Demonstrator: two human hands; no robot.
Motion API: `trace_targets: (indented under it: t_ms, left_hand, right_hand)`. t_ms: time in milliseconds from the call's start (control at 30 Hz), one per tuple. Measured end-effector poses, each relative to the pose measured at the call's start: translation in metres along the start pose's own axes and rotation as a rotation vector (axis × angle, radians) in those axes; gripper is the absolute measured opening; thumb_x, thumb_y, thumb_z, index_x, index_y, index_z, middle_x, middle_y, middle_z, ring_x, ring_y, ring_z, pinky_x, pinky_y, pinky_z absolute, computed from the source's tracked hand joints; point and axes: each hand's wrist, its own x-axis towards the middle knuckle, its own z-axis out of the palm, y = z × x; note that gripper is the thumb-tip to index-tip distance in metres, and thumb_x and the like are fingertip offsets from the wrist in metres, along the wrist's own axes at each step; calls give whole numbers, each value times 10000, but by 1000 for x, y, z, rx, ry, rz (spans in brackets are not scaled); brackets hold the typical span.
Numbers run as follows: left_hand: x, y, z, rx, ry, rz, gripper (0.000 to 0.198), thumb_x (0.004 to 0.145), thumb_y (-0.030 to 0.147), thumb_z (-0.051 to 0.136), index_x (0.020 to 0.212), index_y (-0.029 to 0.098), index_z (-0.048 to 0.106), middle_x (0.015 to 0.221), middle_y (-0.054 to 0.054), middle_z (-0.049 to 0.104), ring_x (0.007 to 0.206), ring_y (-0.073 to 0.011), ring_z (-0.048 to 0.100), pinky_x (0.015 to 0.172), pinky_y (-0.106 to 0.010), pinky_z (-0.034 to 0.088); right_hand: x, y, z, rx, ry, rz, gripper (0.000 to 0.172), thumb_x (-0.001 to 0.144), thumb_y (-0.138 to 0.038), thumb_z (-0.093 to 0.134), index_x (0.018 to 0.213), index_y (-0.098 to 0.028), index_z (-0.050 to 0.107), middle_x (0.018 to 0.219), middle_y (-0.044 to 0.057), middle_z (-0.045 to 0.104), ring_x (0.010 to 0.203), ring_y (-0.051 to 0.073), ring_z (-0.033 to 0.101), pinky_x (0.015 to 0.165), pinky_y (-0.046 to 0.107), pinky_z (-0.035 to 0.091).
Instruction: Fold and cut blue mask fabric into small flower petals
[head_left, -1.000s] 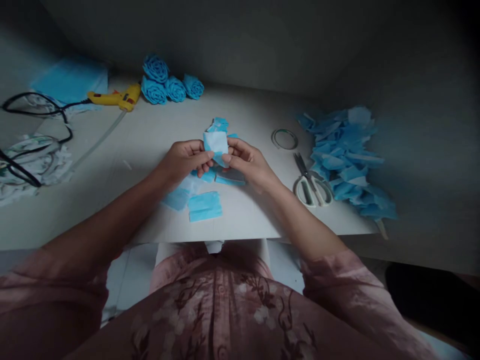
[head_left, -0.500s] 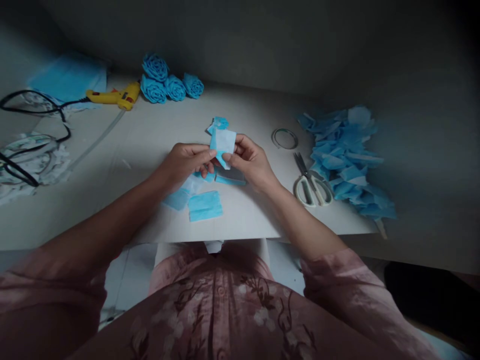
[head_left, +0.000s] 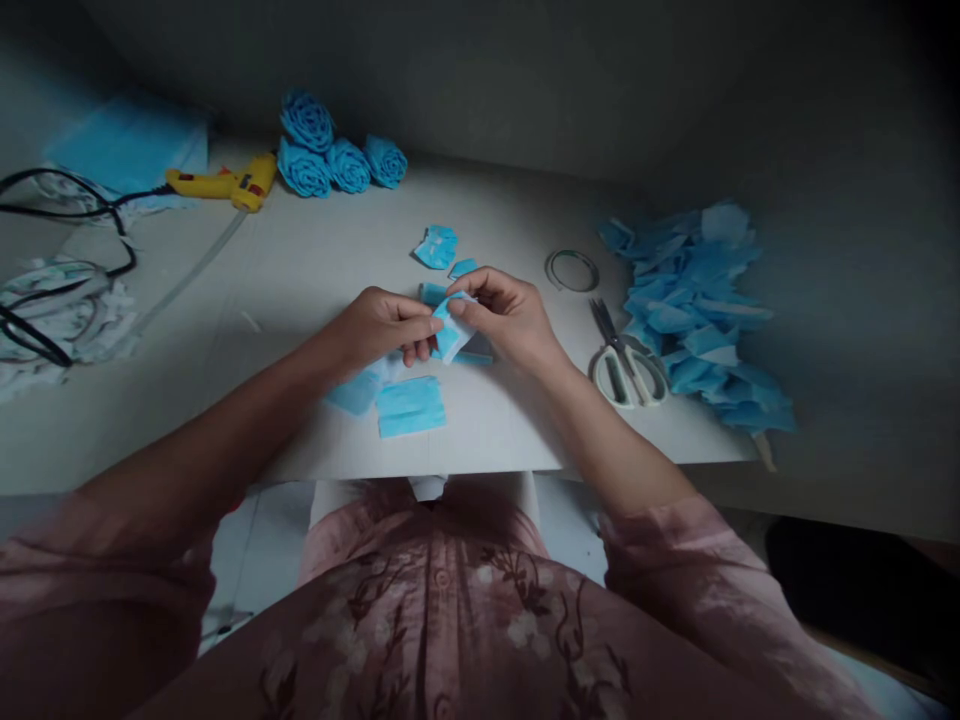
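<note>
A small blue-and-white piece of mask fabric (head_left: 451,338) is held between my two hands, its corners folded over. My left hand (head_left: 386,325) pinches its left edge between thumb and fingers. My right hand (head_left: 508,310) grips the upper right edge, thumb on top. Under and around the hands lie more blue pieces, partly hidden. Closer to me is a flat blue rectangle (head_left: 410,406), with a paler, sheer piece (head_left: 356,392) to its left. Beyond the hands sits a crumpled blue piece (head_left: 436,246).
Scissors (head_left: 626,362), a wire coil (head_left: 571,270) and a heap of blue fabric pieces (head_left: 701,300) lie to the right. At the back left are several blue fabric roses (head_left: 306,168), a yellow glue gun (head_left: 225,184), flat blue sheets (head_left: 131,145) and white straps (head_left: 64,310) with a black cord.
The fabric piece has been folded over and lowered slightly toward me, so less of its white face shows. A small blue piece behind it is now visible.
</note>
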Motion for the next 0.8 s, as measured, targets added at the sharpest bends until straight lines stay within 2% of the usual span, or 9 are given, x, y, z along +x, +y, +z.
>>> trace_targets:
  t_ms: [133,267,333,500,700,800]
  left_hand:
    - [0,-1,-2,-37,7,-16,279,858,241,762,593,156,732,587,-41,709,479,-88,579,504,-204,463]
    - [1,-3,-4,-136,0,-44,251,856,274,802,644,149,751,599,-48,714,484,-93,590,503,-205,475]
    - [1,-4,-4,-181,-3,-51,239,860,291,814,675,150,760,603,-47,712,495,-96,595,507,-207,485]
    - [2,-5,-3,-216,22,-49,245,883,335,825,732,151,766,632,-49,716,541,-109,621,512,-209,492]
    - [3,-3,-2,-264,80,-60,238,889,313,832,750,139,750,601,-34,683,534,-116,637,502,-212,480]
    - [4,-4,-2,-270,132,-60,198,891,276,809,756,144,749,585,-27,681,523,-116,630,501,-212,474]
  right_hand:
    - [-1,-5,-3,-113,4,-93,353,822,-577,847,881,-241,759,942,27,740,915,195,664,882,362,549]
    - [-2,-10,-11,-277,-10,-291,223,911,-483,771,889,-265,812,1036,66,769,1056,246,686,1048,448,524]
    - [-2,-10,-13,-318,-13,-331,198,937,-460,743,908,-283,827,1090,68,777,1113,260,687,1112,484,498]
    - [-1,-6,-15,-363,-25,-320,169,931,-453,749,934,-306,831,1161,59,778,1192,286,679,1164,536,472]
    - [-3,-6,-14,-350,-52,-346,187,965,-436,719,973,-292,838,1207,70,779,1234,281,683,1172,523,477]
    - [-5,-9,-14,-259,-74,-271,290,973,-513,711,1138,-297,814,1297,72,758,1285,274,665,1126,483,524]
